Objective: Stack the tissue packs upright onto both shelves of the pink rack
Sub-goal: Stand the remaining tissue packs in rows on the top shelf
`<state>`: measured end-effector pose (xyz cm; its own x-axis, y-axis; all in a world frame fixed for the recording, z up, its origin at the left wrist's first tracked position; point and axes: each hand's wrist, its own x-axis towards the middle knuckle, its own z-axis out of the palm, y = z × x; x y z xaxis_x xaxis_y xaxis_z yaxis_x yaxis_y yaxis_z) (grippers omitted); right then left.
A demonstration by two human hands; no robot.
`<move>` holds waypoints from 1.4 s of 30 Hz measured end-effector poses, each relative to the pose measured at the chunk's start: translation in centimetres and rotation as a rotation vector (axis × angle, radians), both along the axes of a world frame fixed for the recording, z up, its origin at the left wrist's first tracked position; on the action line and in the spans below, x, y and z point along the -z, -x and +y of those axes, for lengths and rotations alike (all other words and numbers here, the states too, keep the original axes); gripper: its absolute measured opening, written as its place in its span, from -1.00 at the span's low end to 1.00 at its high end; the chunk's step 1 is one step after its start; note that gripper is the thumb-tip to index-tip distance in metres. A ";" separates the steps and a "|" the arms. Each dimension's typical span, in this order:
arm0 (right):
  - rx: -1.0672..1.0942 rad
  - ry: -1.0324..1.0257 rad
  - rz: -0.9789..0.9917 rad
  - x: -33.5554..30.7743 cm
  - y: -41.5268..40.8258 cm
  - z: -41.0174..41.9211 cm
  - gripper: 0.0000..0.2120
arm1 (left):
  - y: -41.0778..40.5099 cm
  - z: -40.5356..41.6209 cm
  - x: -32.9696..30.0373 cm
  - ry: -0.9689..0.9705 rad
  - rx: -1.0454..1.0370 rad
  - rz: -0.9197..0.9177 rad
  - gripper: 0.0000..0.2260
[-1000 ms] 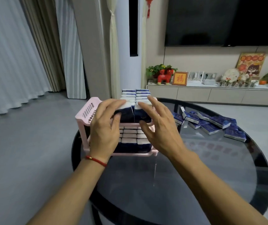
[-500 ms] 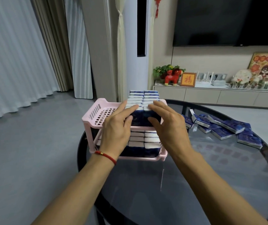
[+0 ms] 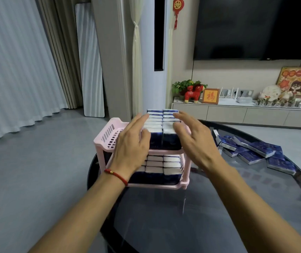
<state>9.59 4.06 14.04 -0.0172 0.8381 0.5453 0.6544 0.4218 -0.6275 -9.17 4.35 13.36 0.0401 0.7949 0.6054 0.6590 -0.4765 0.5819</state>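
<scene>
Hands flank the upright tissue packs [image 3: 162, 128] on my pink rack [image 3: 106, 141]: left hand [image 3: 131, 148] and right hand [image 3: 195, 145], fingers spread (gripping nothing); loose packs [image 3: 251, 152] at 2 o'clock on desk [image 3: 219, 216].

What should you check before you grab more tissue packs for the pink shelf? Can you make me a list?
1. Both hands free: left hand and right hand have straight fingers and hold nothing. Ok.
2. Top-shelf packs upright in two neat rows. Ok.
3. Room left on the top shelf: the left part of the pink rack shows bare slats. Ok.
4. Bottom-shelf packs upright; whether that shelf is full, cannot tell, the left hand hides part.
5. More packs to fetch: loose packs lie on the glass table to the right. Ok.
6. Rack standing level on the table. Ok.
</scene>
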 end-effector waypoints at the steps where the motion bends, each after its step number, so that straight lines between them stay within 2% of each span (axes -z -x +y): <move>1: -0.021 0.035 0.039 -1.0 -0.2 0.8 -0.57 | 0.0 1.0 -1.0 0.025 0.013 0.030 -0.60; 5: -0.089 0.253 -0.097 -3.7 -0.7 4.6 -0.52 | -0.5 6.4 -5.0 0.321 0.173 0.136 -0.55; 8: -0.128 0.411 -0.202 -3.9 -0.7 6.0 -0.55 | -1.4 8.6 -5.3 0.484 0.180 0.397 -0.53; 11: -0.080 0.373 -0.247 -3.6 -0.7 5.9 -0.62 | -1.7 9.1 -5.2 0.510 0.122 0.511 -0.58; 13: -0.048 0.322 -0.301 -3.6 -0.8 6.1 -0.64 | -1.5 9.5 -5.1 0.501 0.125 0.476 -0.63; 16: -0.019 0.305 -0.301 -3.6 -0.6 6.2 -0.67 | -1.1 9.8 -4.5 0.465 0.121 0.317 -0.86; 22: 0.002 0.295 -0.163 -3.5 0.1 6.6 -0.69 | -1.2 10.4 -4.0 0.404 0.148 0.175 -0.80; 25: -0.059 0.314 -0.058 -3.2 -0.5 6.6 -0.62 | -1.5 10.4 -4.6 0.476 0.172 0.018 -0.83; 27: -0.079 0.279 0.044 -3.0 -1.3 6.2 -0.56 | -1.6 10.2 -5.1 0.501 0.172 -0.058 -0.75; 30: -0.018 0.226 0.172 -2.2 -3.9 5.2 -0.64 | -1.7 8.5 -5.9 0.362 0.089 -0.042 -0.66; 32: 0.125 0.205 0.225 -0.5 -6.7 4.3 -0.68 | -2.3 6.1 -6.1 0.157 0.036 -0.055 -0.70; 35: 0.325 0.271 0.184 3.2 -10.5 2.8 -0.73 | -3.7 1.1 -5.1 -0.282 0.025 -0.119 -0.76; 37: 0.365 0.360 0.085 6.2 -11.6 2.0 -0.74 | -5.1 -2.3 -3.0 -0.437 0.080 -0.122 -0.79; 39: 0.349 0.407 -0.038 9.5 -11.6 2.0 -0.72 | -6.6 -4.5 0.2 -0.413 0.191 -0.075 -0.81; 42: 0.294 0.416 -0.281 12.9 -10.7 3.4 -0.54 | -8.5 -5.4 5.1 -0.102 0.368 0.007 -0.76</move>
